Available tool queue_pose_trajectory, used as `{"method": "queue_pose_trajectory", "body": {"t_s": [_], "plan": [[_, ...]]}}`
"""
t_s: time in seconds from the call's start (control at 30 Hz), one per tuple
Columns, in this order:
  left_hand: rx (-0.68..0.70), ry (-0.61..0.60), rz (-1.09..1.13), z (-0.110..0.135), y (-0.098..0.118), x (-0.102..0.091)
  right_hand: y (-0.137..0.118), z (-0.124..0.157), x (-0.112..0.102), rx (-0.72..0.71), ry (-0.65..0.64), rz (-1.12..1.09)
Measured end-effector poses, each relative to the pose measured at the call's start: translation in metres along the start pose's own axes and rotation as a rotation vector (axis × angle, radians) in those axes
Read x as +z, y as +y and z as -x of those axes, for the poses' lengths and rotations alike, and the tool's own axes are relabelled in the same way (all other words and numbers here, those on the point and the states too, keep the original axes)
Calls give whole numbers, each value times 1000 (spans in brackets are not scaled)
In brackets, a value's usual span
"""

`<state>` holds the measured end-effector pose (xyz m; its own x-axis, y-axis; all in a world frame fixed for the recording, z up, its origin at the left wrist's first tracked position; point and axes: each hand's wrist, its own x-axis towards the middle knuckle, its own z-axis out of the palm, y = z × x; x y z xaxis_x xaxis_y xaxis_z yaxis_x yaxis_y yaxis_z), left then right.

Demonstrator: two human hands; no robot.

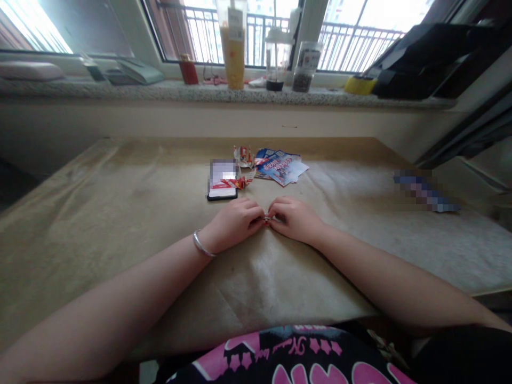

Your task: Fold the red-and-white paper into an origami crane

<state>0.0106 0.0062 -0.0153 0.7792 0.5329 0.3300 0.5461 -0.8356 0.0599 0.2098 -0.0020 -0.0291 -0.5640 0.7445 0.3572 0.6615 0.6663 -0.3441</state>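
My left hand (239,220) and my right hand (295,220) meet fingertip to fingertip just above the table's middle. Between them they pinch a small red-and-whitish piece (266,219), mostly covered by the fingers, so its kind cannot be made out. A silver bangle (203,244) circles my left wrist. Just beyond my left hand lies a phone (223,178) with a lit, blurred screen. Torn red-and-yellow paper scraps (240,182) rest against its right edge, and a crumpled one (244,156) sits farther back.
Blue printed cards (282,166) lie fanned behind my right hand. A blurred blue packet (426,192) is at the table's right. The beige-covered table (120,213) runs to the wall. On the sill stand a tall orange-filled container (234,56), clear cups (307,66), and a yellow tape roll (360,85).
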Motion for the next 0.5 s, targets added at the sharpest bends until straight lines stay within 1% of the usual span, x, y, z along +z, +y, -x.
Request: {"method": "queue_pose_trajectory", "body": {"t_s": [0.13, 0.33, 0.5], "plan": [[52, 4, -85, -3, 1, 2, 1, -1, 1, -11, 10, -28], [55, 7, -78, -5, 0, 4, 2, -3, 2, 12, 16, -89], [96, 19, -101, -5, -1, 4, 2, -4, 2, -24, 8, -100]]}}
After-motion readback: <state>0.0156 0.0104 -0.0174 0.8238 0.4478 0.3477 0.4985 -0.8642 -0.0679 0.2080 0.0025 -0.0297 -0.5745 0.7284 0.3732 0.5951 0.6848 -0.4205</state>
